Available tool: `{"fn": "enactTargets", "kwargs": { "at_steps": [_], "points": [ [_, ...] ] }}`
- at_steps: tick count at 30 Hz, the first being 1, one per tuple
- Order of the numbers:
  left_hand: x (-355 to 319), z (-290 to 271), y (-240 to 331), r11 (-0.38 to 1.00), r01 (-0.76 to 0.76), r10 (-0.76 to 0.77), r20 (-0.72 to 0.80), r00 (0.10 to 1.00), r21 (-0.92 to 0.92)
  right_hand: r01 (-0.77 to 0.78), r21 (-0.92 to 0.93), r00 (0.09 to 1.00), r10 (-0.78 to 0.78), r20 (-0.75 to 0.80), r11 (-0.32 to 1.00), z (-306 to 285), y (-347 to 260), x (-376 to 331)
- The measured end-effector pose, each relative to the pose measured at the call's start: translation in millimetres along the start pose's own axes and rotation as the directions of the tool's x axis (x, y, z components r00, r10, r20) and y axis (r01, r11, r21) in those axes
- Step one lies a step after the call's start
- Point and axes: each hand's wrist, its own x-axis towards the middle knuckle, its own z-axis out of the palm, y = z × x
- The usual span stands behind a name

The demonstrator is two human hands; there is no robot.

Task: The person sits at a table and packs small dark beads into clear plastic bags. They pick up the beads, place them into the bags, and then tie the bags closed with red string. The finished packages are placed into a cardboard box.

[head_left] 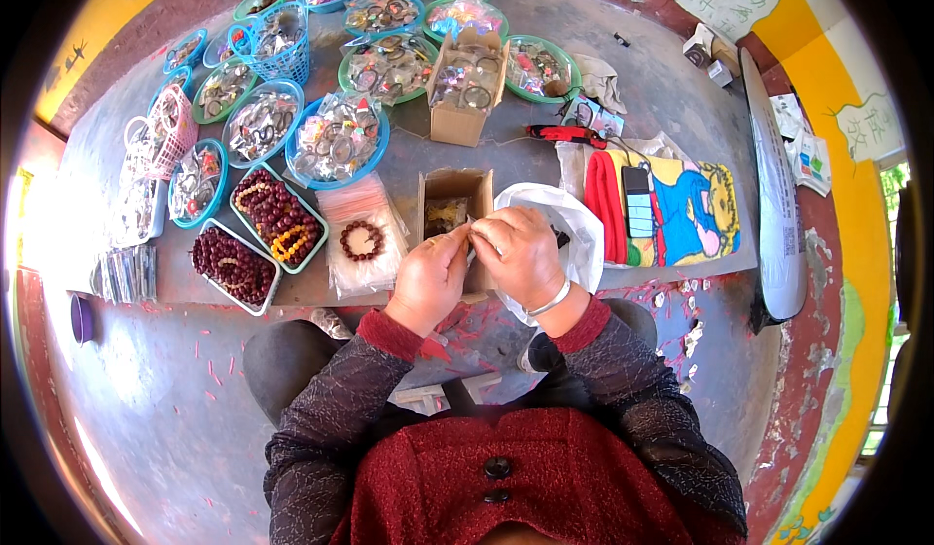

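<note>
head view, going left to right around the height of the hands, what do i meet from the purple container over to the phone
Purple container, flat wrapped packets, nearer bead tray, single dark red bead bracelet, left hand, right hand, mobile phone.

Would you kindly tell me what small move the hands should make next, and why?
Perhaps lower the left hand and right hand slightly toward the open cardboard box: they meet, pinching, by its right edge in this view; anything between them is too small to tell.
</note>
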Motion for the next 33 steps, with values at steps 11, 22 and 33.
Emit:
{"fn": "enactTargets", "kwargs": {
  "at_steps": [11, 22, 33],
  "points": [
    [-0.5, -2.3, 3.4, 0.962, -0.203, 0.205, 0.011, 0.979, 0.184, -0.022, 0.063, 0.994, 0.028, -0.104, 0.998, 6.5, 1.0, -1.3],
    [0.7, -1.3, 2.8, 0.984, 0.031, -0.028, 0.018, 0.999, -0.174, -0.437, 0.495, 0.898, 0.393, 0.196, 0.751, 0.9, 12.6, -3.0],
    [1.1, -5.9, -2.2, 0.888, 0.270, -0.244, 0.117, 0.963, -0.372, -0.612, 0.620, 0.785, 0.475, 0.398, 0.492, -9.5, 36.1, 0.0]
  ]
}}
